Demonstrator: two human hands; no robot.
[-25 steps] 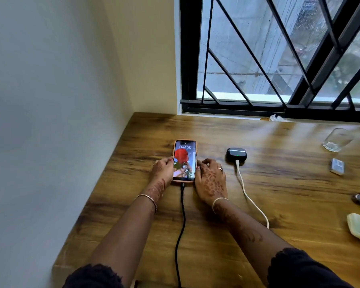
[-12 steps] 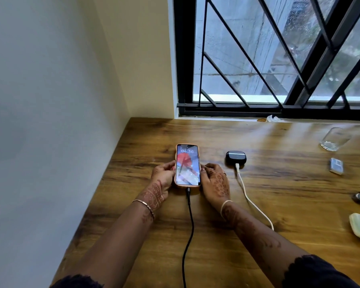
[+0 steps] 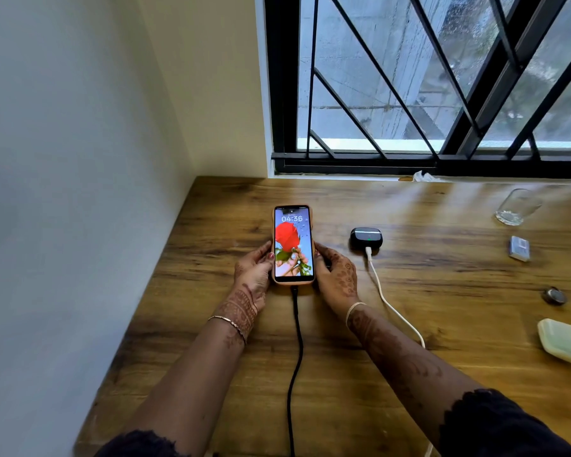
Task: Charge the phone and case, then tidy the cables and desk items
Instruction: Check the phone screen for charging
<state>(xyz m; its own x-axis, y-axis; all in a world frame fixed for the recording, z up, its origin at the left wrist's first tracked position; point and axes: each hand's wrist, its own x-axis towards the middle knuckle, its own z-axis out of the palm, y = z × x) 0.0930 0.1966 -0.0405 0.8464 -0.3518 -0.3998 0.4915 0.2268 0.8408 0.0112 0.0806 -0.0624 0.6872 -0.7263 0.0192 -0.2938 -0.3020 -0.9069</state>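
since a second ago the right hand (image 3: 338, 275) has rolled off its flat, palm-down rest onto its side, and the phone (image 3: 293, 245) sits squarer between the two hands, with its lit screen showing more fully.

the phone lies on the desk (image 3: 442, 291), and the left hand (image 3: 254, 275) holds its left edge with fingers curled close together and the thumb tip at the screen's rim. the right hand cups the phone's right edge the same way. whether the phone's near end is raised off the wood i cannot tell. the black cable (image 3: 295, 341) runs from the phone's near end straight toward the person. the earbud case (image 3: 366, 238) sits right of the phone and apart from it, with a green light showing and the white cable (image 3: 389, 308) plugged in.

the step looks like settling the phone down while it charges. it would go best lowered flat with the near end last, so the plug is not levered, and both hands released together so it does not skid. the black cable wants a little slack. further right of the phone, a glass (image 3: 518, 206), a small box (image 3: 519, 248) and a pale green tray (image 3: 564, 344) likely wait for tidying.
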